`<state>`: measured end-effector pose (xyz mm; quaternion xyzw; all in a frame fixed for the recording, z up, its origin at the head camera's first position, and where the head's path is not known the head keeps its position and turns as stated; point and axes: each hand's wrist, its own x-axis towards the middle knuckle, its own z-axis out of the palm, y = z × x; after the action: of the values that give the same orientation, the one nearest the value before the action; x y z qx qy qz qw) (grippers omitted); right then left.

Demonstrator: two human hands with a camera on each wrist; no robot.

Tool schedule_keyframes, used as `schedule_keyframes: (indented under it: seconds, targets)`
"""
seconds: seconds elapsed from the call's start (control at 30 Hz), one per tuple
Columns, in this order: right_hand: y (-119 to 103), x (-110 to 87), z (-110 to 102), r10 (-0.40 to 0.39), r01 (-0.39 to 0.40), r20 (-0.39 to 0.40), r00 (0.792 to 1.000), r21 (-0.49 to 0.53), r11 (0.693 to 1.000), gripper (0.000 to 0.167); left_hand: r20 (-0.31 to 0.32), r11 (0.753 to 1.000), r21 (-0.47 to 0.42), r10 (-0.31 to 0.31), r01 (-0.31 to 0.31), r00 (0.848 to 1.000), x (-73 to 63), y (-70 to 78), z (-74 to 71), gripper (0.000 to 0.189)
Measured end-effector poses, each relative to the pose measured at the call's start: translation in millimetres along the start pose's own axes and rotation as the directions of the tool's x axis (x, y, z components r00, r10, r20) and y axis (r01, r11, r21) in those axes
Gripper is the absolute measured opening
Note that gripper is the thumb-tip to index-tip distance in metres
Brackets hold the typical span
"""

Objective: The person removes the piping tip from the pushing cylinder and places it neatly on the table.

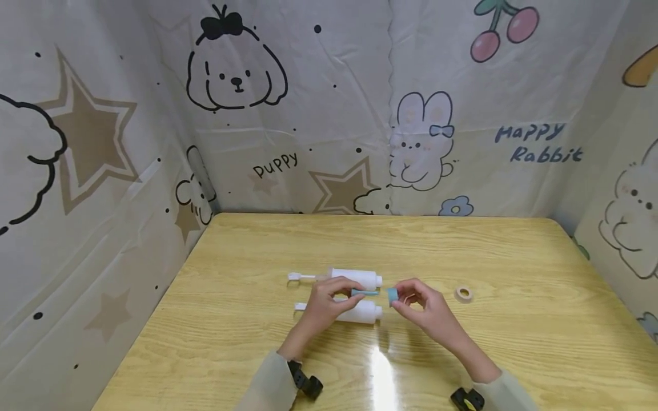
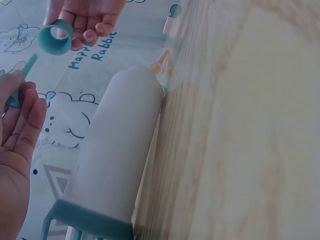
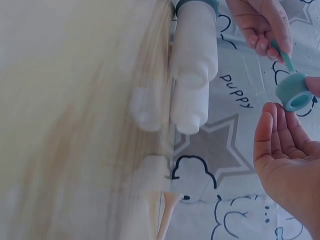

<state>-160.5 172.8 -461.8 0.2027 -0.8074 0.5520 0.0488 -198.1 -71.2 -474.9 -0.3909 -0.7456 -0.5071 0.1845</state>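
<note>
Between thumb and fingers, my left hand (image 1: 326,302) pinches a slim teal stick-like piece (image 1: 366,293). To its right, my right hand (image 1: 432,317) holds a short teal ring-shaped cap (image 1: 393,295) at its edge. The right wrist view shows the open round hole of the cap (image 3: 290,86), with the tip of the slim piece (image 3: 288,61) pointing toward it. Two white bottles lie on their sides by the hands, the far bottle (image 1: 360,278) behind and the near bottle (image 1: 362,313) partly hidden by my left hand. Their narrow necks point right.
A small beige ring (image 1: 464,294) lies on the wood-grain table (image 1: 247,251), right of my right hand. White handle-like parts (image 1: 300,277) extend from the bottles' left ends. A printed cloth (image 1: 339,120) hangs behind and beside the table.
</note>
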Motion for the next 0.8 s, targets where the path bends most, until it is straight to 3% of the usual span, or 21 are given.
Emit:
schedule_keyframes:
  seconds: [0.17,0.5,0.8]
  targets:
    - [5,-6.3,-12,0.007,-0.008,-0.026,1.0,-0.028,1.0,0.022,0.004,0.998,-0.018,-0.065,0.065,0.998,-1.9,-3.1,4.3,0.011]
    - [12,-19.4,-37,0.029,-0.034,-0.053,0.998,-0.097,0.995,0.024,-0.019,0.994,-0.003,-0.11,0.11,0.994,-0.6,0.6,13.8,0.011]
    - [15,-30.1,-53,0.04,-0.049,-0.075,0.996,-0.124,0.991,0.023,-0.019,0.997,-0.021,-0.081,0.081,0.997,3.5,1.0,25.4,0.013]
